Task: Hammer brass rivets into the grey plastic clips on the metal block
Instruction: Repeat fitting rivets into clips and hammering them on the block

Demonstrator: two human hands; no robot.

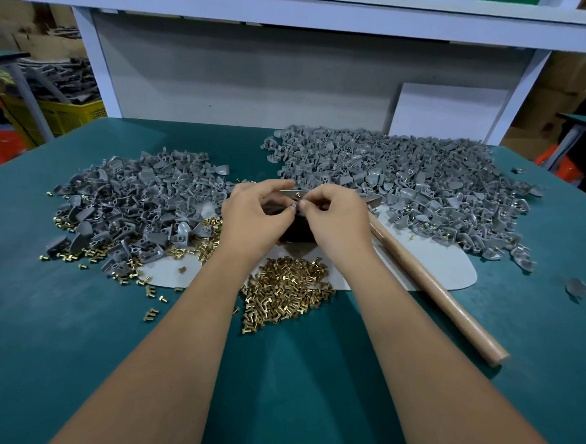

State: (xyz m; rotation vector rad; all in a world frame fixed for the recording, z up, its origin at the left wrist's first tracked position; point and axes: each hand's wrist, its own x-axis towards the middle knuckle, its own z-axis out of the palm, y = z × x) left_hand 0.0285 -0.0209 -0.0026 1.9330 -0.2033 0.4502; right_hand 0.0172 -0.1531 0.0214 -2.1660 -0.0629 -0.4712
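Both hands meet over the dark metal block [296,234] at the table's middle. My left hand [256,216] and my right hand [336,217] have their fingertips curled together on a small grey plastic clip [294,206] on top of the block. A brass rivet [298,194] shows just above the fingertips. The block is mostly hidden behind my hands. A heap of loose brass rivets [287,290] lies in front of the block. The hammer's wooden handle [432,285] lies to the right of my right hand, its head hidden.
A large pile of grey clips [400,180] covers the table's right rear, and another pile of grey clips [132,198] lies on the left with scattered rivets [152,312]. A pale mat [430,261] lies on the green table [291,393]. A white board [449,111] leans at the back.
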